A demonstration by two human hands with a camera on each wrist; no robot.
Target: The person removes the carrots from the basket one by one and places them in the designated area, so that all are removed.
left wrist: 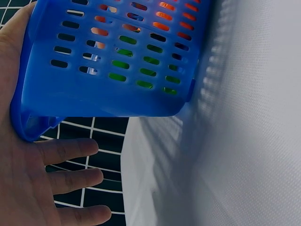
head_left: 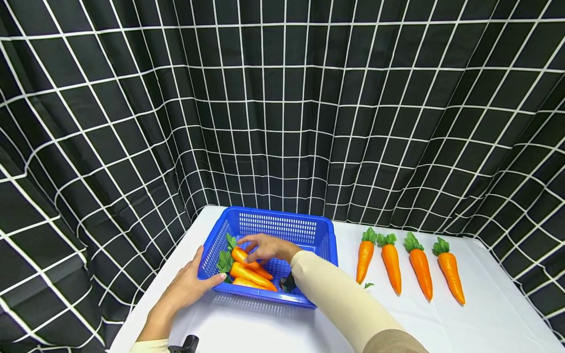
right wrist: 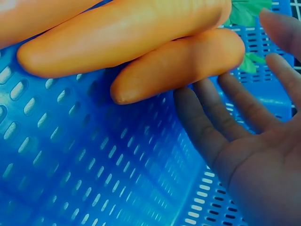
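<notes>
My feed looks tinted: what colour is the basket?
Blue; the basket shows best in the head view.

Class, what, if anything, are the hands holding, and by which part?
Nothing is clearly gripped: the left hand rests against the basket rim near its near-left corner; the right hand touches one carrot without closing round it.

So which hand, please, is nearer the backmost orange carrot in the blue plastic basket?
Right: the right hand is at that carrot; the left hand touches the basket's left rim.

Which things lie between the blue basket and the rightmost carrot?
Three other carrots, side by side, and a small green leaf; the head view shows this.
</notes>
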